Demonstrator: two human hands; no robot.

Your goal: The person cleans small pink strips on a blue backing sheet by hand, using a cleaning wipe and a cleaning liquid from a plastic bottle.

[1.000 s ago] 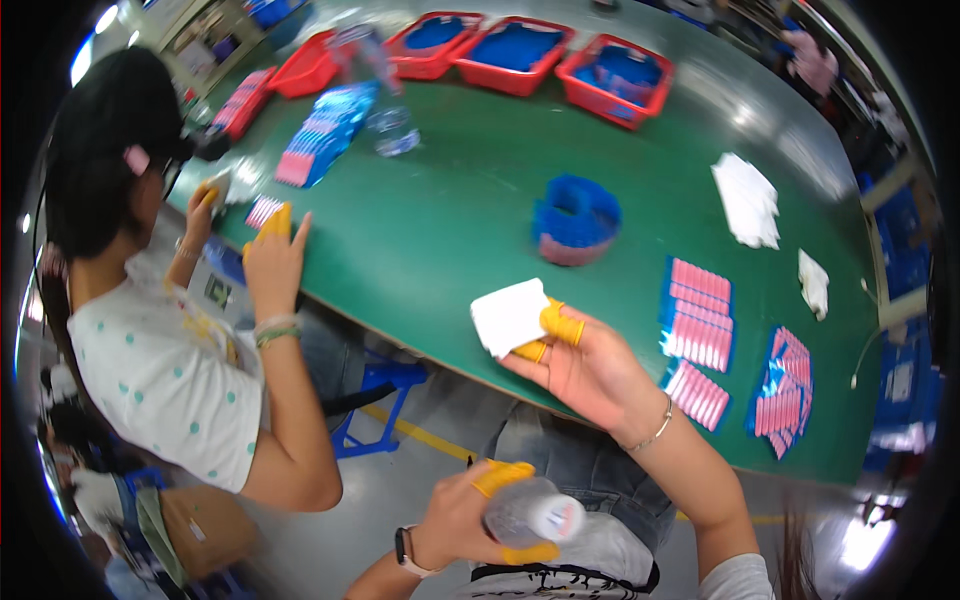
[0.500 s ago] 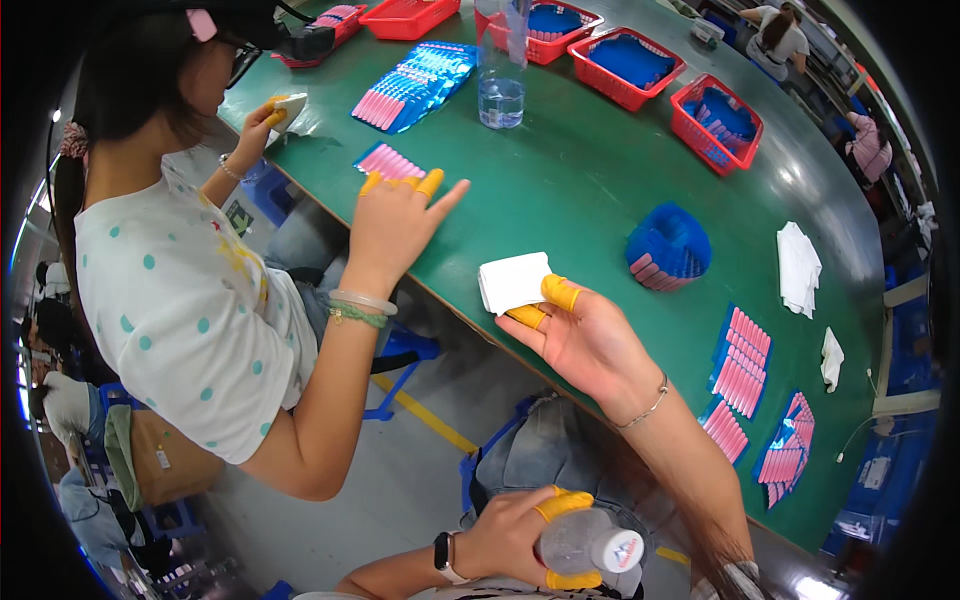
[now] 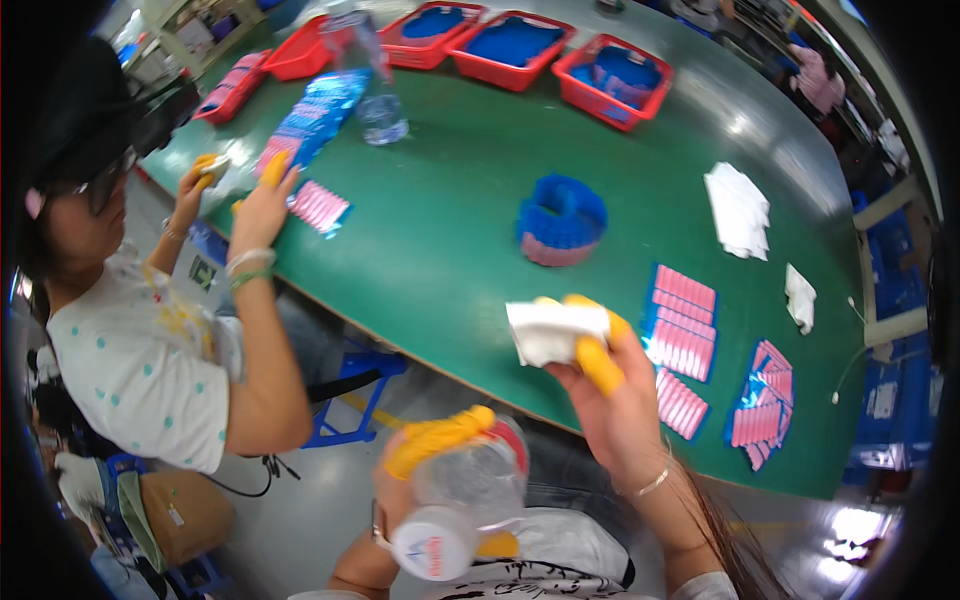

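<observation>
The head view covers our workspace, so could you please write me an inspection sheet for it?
Surface: smooth green tabletop, glare toward its far end.
Things in hand: tilted clear plastic bottle with a white cap; folded white cloth.
Left hand: wrapped around the bottle.
Right hand: gripping the cloth.
Clutter: blue-and-pink ring-shaped roll, flat pink-and-blue strips, loose white cloths, red plastic baskets, second clear plastic bottle.
Cables: thin white cable by the table's right edge.
Surroundings: co-worker at left, blue plastic stool, brown cardboard box.
</observation>
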